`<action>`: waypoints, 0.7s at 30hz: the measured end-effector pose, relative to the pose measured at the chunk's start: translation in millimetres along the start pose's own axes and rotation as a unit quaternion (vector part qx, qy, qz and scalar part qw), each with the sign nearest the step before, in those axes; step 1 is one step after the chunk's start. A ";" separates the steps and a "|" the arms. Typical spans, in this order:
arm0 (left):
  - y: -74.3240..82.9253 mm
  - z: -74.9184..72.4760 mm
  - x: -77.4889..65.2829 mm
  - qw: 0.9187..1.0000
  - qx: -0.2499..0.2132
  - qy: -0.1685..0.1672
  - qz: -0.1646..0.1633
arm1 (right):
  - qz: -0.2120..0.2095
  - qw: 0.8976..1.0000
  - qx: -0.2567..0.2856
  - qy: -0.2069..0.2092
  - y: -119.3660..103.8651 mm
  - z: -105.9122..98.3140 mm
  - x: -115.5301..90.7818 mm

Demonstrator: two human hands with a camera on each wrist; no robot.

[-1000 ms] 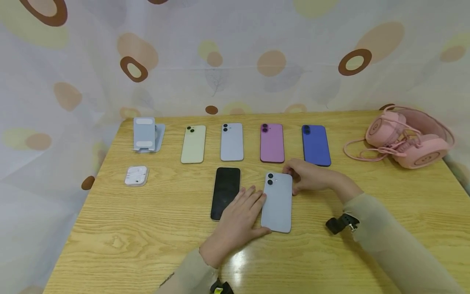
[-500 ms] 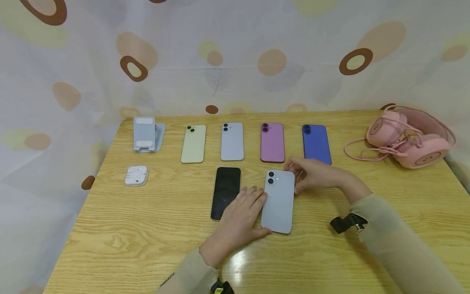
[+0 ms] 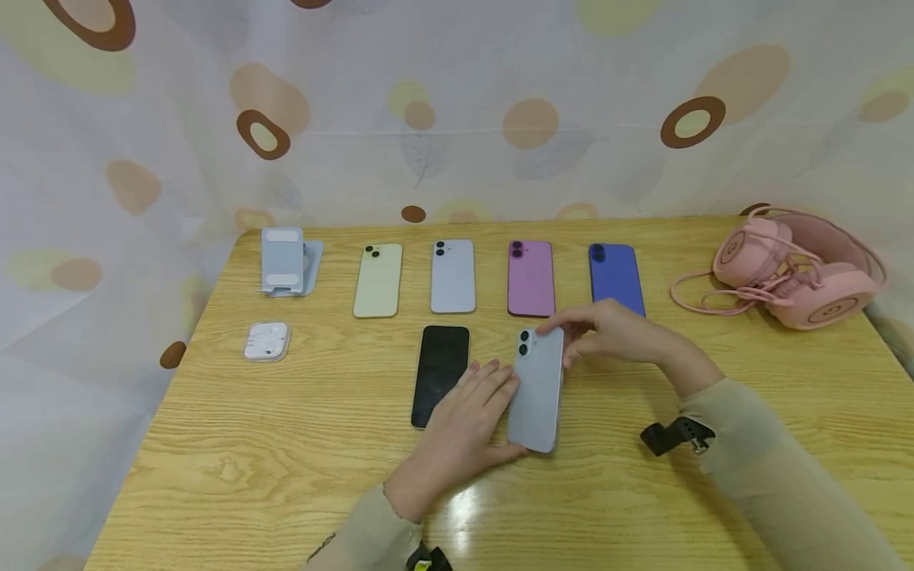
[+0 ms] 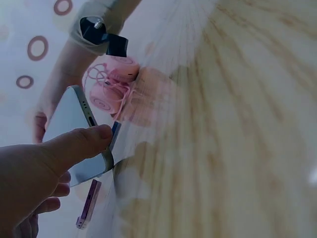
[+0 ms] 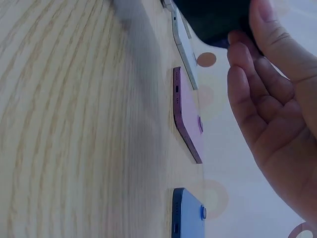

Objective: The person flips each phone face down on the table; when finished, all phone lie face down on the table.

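A white smartphone (image 3: 534, 388) faces camera side up in the head view, tilted with its right edge raised. My right hand (image 3: 607, 333) pinches its upper right corner between thumb and fingers. At its left edge are the fingers of my left hand (image 3: 460, 416), with the thumb against the bottom end. The left wrist view shows that thumb (image 4: 81, 144) along the phone's end edge. Seen by the right wrist camera, the phone's dark screen side (image 5: 215, 20) hangs above the table. A black-screened phone (image 3: 437, 369) lies flat, partly covered by my left hand.
Behind lies a row of phones: yellow (image 3: 378, 281), pale blue (image 3: 453, 276), pink (image 3: 531, 279) and blue (image 3: 616, 277). A phone stand (image 3: 282, 262) and boxed earphones (image 3: 267, 341) are at left. Pink headphones (image 3: 800, 270) lie at far right on the wooden table (image 3: 286, 476).
The white phone's right edge has risen, so it tilts more to the left. My right hand has shifted its fingers onto the top corner; the left hand stays put.
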State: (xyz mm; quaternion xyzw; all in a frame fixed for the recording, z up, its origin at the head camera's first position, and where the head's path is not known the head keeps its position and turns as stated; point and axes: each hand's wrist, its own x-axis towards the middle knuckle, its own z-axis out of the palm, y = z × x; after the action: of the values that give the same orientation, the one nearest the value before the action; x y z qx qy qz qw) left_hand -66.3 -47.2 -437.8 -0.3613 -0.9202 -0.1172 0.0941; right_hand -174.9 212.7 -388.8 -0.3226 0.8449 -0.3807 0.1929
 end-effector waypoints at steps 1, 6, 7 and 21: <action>-0.2 0.2 -0.1 1.000 -0.003 0.007 0.002 | -0.001 1.000 -0.004 0.007 -1.2 0.4 1.0; -0.9 0.3 1.0 0.999 -0.008 0.045 0.013 | -0.009 0.999 -0.029 0.034 -5.0 3.1 8.3; -0.8 0.1 1.3 0.999 -0.008 0.051 0.013 | -0.014 0.999 -0.033 0.038 -5.6 3.7 9.8; 2.3 -1.8 4.7 0.996 -0.006 0.086 -0.023 | -0.034 0.994 -0.098 0.029 -18.6 9.5 37.8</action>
State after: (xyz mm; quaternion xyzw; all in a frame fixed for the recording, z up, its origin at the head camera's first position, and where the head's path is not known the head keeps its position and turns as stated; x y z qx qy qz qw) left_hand -67.9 -43.1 -434.5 -0.3290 -0.9162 -0.1555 0.1676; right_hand -189.2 172.3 -383.7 -0.3569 0.8720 -0.3120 0.1225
